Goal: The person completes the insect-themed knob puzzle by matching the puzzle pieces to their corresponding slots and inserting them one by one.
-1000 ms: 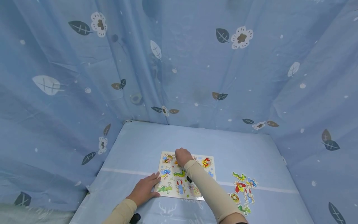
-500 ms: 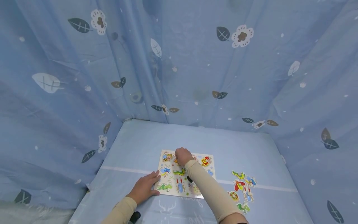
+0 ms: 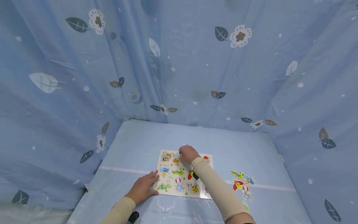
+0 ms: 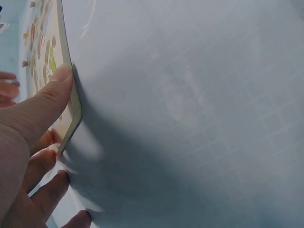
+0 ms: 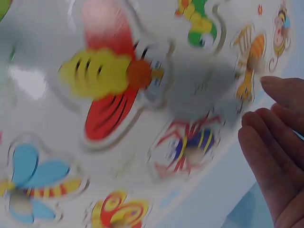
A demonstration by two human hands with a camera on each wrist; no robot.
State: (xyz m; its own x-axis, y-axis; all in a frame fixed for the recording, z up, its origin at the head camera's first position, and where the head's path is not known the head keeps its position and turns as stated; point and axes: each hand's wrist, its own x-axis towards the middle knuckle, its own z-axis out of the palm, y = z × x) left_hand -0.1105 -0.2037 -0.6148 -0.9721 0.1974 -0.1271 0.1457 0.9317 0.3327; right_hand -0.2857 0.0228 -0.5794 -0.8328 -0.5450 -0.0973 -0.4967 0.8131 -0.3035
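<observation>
While the left hand [image 3: 142, 188] is steadying the insect peg puzzle [image 3: 172, 183], lower centre, fingers extended, the right hand [image 3: 188, 153] is hovering by the wasp piece [image 3: 176, 161], thumb and fingers apart, probably between piece moves, next needing a pinch.

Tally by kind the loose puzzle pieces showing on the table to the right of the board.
Green caterpillar: 1
Blue insect: 1
Red-winged bug: 1
Horned beetle: 1
Green piece, partly hidden by the right sleeve: 1
Total showing: 5
</observation>
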